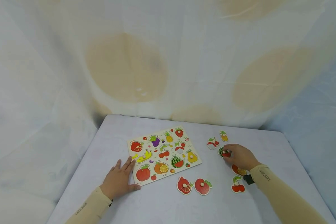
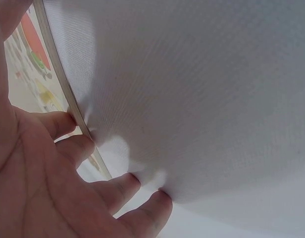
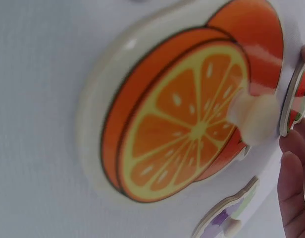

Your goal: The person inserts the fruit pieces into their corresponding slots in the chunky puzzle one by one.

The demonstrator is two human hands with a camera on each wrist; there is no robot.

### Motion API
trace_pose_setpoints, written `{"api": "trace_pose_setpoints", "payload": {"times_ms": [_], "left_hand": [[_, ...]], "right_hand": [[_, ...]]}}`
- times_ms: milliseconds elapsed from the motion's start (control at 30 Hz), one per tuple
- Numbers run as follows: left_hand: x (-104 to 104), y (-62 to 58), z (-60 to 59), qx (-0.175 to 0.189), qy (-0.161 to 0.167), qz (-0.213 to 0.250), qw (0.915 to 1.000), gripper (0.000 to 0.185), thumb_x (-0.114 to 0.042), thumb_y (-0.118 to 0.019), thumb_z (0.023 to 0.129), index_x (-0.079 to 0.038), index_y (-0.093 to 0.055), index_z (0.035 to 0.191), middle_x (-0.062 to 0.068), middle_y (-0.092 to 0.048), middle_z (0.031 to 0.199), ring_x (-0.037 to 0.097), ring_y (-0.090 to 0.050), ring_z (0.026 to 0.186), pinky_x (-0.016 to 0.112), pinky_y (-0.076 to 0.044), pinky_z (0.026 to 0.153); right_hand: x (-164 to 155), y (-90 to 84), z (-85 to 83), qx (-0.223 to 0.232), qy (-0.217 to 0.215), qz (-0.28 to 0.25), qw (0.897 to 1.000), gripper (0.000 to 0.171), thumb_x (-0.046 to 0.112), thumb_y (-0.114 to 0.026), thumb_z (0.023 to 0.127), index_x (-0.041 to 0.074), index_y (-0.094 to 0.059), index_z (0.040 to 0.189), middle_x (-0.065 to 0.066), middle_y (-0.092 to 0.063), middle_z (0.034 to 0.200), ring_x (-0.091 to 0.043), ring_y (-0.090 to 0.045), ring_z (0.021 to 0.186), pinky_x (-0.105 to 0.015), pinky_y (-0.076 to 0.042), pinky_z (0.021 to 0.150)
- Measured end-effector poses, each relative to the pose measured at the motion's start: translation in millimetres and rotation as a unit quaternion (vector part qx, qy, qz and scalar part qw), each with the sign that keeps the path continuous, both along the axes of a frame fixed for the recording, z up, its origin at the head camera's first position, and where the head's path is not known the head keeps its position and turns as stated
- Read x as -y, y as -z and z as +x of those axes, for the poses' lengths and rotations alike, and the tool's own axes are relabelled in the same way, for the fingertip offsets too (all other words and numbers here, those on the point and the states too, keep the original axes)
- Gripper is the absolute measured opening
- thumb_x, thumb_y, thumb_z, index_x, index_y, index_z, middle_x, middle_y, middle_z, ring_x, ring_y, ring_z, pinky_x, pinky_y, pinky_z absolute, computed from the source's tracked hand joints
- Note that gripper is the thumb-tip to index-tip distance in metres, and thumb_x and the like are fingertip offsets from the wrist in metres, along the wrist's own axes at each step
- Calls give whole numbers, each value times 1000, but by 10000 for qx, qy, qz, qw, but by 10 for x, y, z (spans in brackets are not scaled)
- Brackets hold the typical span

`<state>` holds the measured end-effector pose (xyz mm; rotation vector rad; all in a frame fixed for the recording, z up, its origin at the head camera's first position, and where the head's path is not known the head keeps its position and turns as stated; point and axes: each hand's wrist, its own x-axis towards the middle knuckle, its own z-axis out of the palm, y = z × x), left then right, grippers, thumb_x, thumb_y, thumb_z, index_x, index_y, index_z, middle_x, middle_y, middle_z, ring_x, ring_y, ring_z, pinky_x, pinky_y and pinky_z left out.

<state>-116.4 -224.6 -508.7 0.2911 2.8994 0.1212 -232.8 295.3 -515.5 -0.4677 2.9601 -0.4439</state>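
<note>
My left hand [image 1: 118, 180] lies at the left edge of a fruit puzzle board [image 1: 197, 161], fingers spread. In the left wrist view, fingertips [image 2: 68, 121] touch the board's edge while others rest on the white cloth. To the right of the board, my right hand [image 1: 240, 156] pinches a watermelon puzzle piece [image 1: 220, 151] between thumb and fingers. The right wrist view shows fingers [image 3: 293, 183] on the rim of this piece [image 3: 298, 94], partly cut off by the frame. Nearer the wrist is an orange piece [image 3: 177, 124] with a knob.
Cherries [image 1: 238, 189] lie below the orange piece. A pomegranate piece [image 1: 182, 187] and an apple piece [image 1: 203, 189] are in front of the board. Beyond my right hand lie a pineapple piece [image 1: 224, 137] and a red-and-white fruit piece [image 1: 212, 143]. A purple piece [image 3: 217, 223] shows beside the orange.
</note>
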Motion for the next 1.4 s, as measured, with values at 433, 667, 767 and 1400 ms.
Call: {"api": "trace_pose_setpoints", "payload": {"times_ms": [433,667,767,1400], "left_hand": [[-12,-31,5,99,-64,67,9999,110,-70,-75,71,-11,-36,155,11,-27,162,57,-27,138,68,-33,104],[-4,-13,13,71,-69,29,9999,111,-71,-75,70,-11,-36,155,11,-27,162,58,-28,137,69,-34,103],[-5,-9,10,24,-48,45,10000,111,-71,-75,70,-11,-37,155,11,-27,162,58,-28,137,69,-34,103],[-14,-61,22,31,-28,49,10000,109,-69,-76,70,-10,-39,154,12,-30,161,58,-30,136,69,-35,102]], "right_hand": [[-35,6,-15,-132,-66,135,9998,45,36,-82,83,11,-70,120,-2,-70,103,-20,-63,90,-48,-55,83],[-2,-54,-4,-212,-152,69,9996,45,38,-81,84,13,-70,120,-3,-70,104,-22,-63,90,-48,-55,82],[7,-75,-4,-198,-149,74,9997,45,38,-81,84,13,-70,120,-4,-70,104,-22,-63,90,-48,-56,81],[493,-310,16,-209,-650,-10,9977,39,31,-83,83,20,-72,118,2,-69,113,-22,-64,97,-45,-56,84]]}}
